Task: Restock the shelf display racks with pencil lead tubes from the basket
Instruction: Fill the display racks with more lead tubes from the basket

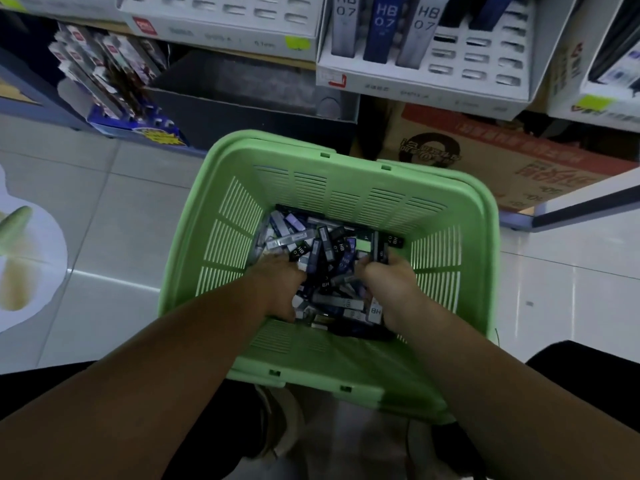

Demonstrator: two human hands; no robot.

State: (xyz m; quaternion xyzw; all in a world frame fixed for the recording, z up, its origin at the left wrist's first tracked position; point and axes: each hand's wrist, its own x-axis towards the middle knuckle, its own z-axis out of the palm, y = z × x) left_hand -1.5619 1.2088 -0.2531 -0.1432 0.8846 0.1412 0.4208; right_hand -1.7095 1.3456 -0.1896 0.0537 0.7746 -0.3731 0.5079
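Both hands down in the green basket, which sits just below the rack. Lead tubes are piled loose in the bottom, mostly black/grey w/ HB labels. My right hand is gripping a few dark tubes that stick up past my fingers. Left hand is dug into the pile, fingers hidden, so can't tell if it's got anything. Rack has 3 HB 07 packs standing in it.
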